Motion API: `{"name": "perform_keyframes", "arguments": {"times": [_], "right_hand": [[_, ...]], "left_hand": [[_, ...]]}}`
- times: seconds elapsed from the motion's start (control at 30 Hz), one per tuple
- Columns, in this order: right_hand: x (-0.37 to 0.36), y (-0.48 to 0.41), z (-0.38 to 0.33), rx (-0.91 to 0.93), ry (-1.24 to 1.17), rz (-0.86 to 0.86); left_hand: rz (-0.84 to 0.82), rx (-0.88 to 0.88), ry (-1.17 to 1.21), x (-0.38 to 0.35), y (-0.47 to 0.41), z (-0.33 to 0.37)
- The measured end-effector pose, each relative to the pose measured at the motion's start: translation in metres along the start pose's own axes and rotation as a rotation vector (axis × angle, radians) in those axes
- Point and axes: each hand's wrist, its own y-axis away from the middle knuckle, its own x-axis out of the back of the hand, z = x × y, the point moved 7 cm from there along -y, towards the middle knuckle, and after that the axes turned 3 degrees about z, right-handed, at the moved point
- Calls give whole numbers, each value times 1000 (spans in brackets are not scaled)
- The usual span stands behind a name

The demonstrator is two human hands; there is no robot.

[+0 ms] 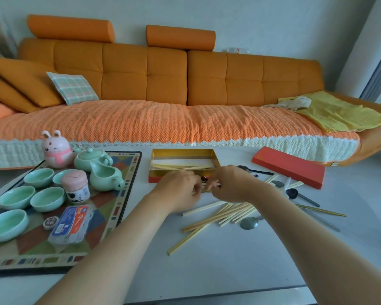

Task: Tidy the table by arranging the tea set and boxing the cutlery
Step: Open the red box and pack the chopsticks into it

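A gold-lined open box (163, 153) sits mid-table with a few pale chopsticks (180, 166) inside. My left hand (180, 188) and my right hand (231, 183) meet just in front of it, both pinching a chopstick (206, 191) and some cutlery between them. Loose chopsticks (224, 213) and spoons (250, 223) lie scattered under and right of my right hand. The box's red lid (290, 167) lies at the right. On the patterned tray (117, 205) at the left stand a green teapot (90, 158), a green pitcher (103, 176) and several green cups (47, 199).
A pink rabbit figure (55, 149), a pink-lidded jar (75, 187), a plastic packet (72, 223) and a small round tin (51, 222) share the tray. An orange sofa (163, 84) runs along the table's far side. Bare white tabletop lies near me.
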Motion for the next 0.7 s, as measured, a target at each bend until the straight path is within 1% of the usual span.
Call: {"name": "perform_keyframes", "arguments": {"times": [0.07, 0.13, 0.23, 0.33, 0.43, 0.57, 0.7], "right_hand": [[-7, 11, 2, -4, 23, -94], [-11, 18, 6, -9, 32, -128], [-10, 20, 9, -5, 13, -76], [-15, 21, 9, -13, 1, -65], [-18, 21, 9, -22, -73, -58], [-11, 18, 12, -44, -236, 30], [2, 12, 17, -79, -313, 194]], "left_hand": [[-38, -5, -17, -5, 3, 5], [-50, -10, -49, -6, 4, 10], [-54, -27, -90, -5, 6, 19], [-89, -26, -91, -6, 11, 24], [-102, 11, -43, -10, 14, 21], [-91, 153, 78, -3, 13, 6], [52, 230, 58, 24, 12, -16]]}}
